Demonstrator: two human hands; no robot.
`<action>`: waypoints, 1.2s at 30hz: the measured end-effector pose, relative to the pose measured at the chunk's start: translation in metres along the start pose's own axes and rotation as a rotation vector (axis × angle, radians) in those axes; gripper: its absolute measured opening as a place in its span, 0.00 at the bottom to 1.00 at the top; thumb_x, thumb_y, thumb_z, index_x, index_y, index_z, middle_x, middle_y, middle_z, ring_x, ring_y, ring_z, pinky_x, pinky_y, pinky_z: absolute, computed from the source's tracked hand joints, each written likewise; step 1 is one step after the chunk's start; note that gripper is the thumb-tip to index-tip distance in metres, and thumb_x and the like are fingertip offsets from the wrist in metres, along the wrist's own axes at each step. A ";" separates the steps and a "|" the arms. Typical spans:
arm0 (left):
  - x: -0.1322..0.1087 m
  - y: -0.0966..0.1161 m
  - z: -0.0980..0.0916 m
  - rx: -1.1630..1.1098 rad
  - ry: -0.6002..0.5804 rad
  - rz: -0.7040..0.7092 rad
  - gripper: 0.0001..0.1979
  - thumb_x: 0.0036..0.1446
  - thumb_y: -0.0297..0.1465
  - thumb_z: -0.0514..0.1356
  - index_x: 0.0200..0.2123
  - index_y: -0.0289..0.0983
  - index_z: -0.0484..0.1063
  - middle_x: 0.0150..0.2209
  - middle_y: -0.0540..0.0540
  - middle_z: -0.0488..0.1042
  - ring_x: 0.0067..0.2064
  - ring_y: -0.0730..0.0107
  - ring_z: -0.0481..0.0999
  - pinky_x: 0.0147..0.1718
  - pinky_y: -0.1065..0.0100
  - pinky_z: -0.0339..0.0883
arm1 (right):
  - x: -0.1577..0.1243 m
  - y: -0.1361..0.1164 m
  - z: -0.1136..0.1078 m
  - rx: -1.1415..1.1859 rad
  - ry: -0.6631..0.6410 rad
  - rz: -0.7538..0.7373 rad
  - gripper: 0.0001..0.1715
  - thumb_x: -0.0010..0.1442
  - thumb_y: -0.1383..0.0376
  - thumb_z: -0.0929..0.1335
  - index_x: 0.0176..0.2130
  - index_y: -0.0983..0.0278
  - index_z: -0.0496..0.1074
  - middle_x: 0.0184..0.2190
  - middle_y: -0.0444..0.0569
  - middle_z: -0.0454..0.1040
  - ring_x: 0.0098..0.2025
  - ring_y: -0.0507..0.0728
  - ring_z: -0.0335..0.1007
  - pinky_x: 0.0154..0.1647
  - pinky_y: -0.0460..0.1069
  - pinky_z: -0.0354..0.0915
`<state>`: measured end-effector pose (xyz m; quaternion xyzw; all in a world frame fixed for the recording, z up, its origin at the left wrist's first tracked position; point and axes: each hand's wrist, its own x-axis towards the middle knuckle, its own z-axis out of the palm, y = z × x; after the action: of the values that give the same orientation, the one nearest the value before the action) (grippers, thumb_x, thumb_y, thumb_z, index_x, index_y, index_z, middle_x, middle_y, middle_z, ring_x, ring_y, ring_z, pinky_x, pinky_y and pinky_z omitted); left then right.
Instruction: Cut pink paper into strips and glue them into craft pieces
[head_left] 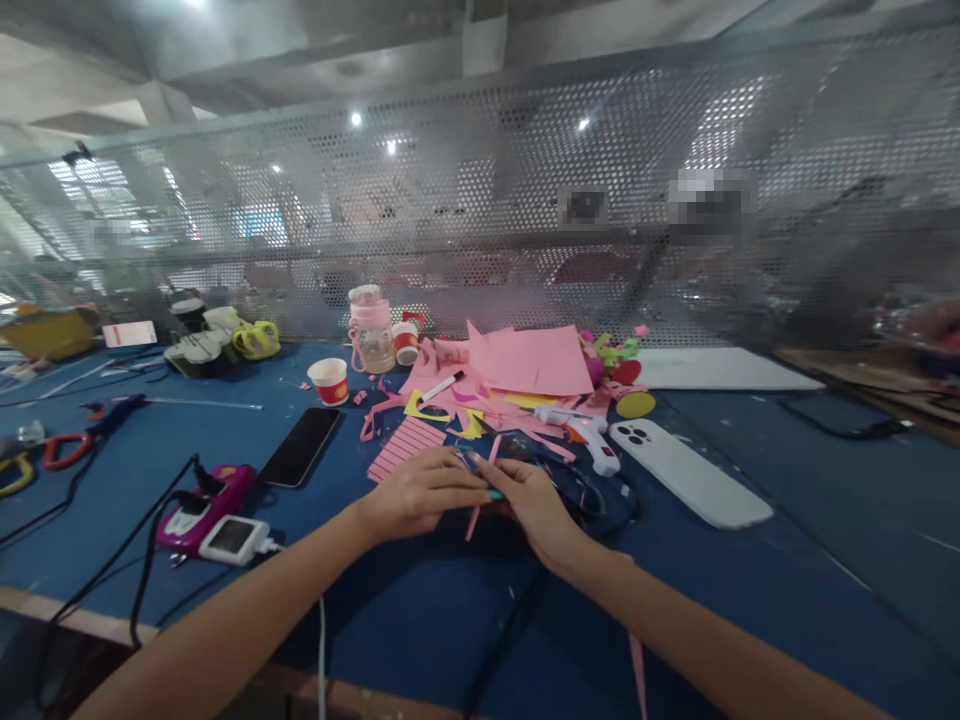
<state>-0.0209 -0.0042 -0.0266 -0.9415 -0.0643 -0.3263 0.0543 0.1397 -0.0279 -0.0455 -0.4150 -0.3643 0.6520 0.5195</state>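
My left hand and my right hand meet above the blue table, fingers bent and fingertips pressed together. A thin pink paper strip passes between them, one end pointing up past the fingers and the other hanging below. Small teal bits show at the fingertips, too small to make out. Beneath and behind the right hand lies a dark, glossy bundle, partly hidden. Just beyond it rests a white glue gun. Striped pink paper lies beyond the left hand.
Pink paper sheets and yellow scraps pile up at the back. A white phone lies right, a black phone left. Further left is a purple power strip with cables. A paper cup and a bottle stand near the mesh screen.
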 end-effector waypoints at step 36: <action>-0.003 -0.082 -0.039 0.548 -0.205 -1.290 0.22 0.50 0.15 0.47 0.50 0.24 0.60 0.43 0.31 0.68 0.46 0.58 0.68 0.44 0.61 0.61 | 0.030 -0.056 -0.076 -1.655 0.756 -0.147 0.38 0.49 0.51 0.65 0.43 0.85 0.66 0.38 0.76 0.67 0.41 0.71 0.66 0.34 0.55 0.59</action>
<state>-0.0596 0.0712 0.0067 -0.6940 -0.6938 -0.1753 0.0789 0.2275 0.0160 -0.0294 -0.8169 -0.5467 -0.0318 0.1812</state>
